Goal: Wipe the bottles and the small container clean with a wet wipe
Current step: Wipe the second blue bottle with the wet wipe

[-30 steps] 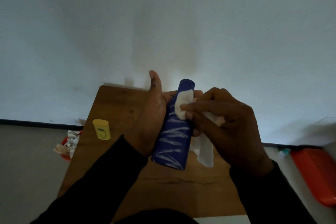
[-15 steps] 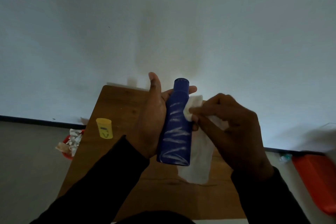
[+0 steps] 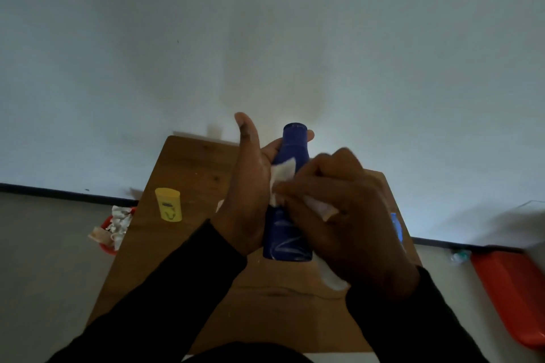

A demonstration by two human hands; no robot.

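Observation:
My left hand [image 3: 249,186] holds a dark blue bottle [image 3: 287,233] with white swirls upright above the wooden table [image 3: 182,174], fingers curled behind it and thumb pointing up. My right hand [image 3: 348,215] pinches a white wet wipe [image 3: 281,178] and presses it against the bottle's upper front; the rest of the wipe hangs below that hand. A small yellow container [image 3: 168,204] stands on the table's left side. A blue object [image 3: 395,225] shows at the table's right edge, mostly hidden by my right hand.
A red bin [image 3: 109,244] with crumpled white wipes sits on the floor left of the table. An orange-red lid or tray [image 3: 513,295] lies on the floor at the right. A white wall rises behind the table.
My right hand has slid the wipe from the bottle's right side across its front toward the left. The bottle now stands more upright in my left hand.

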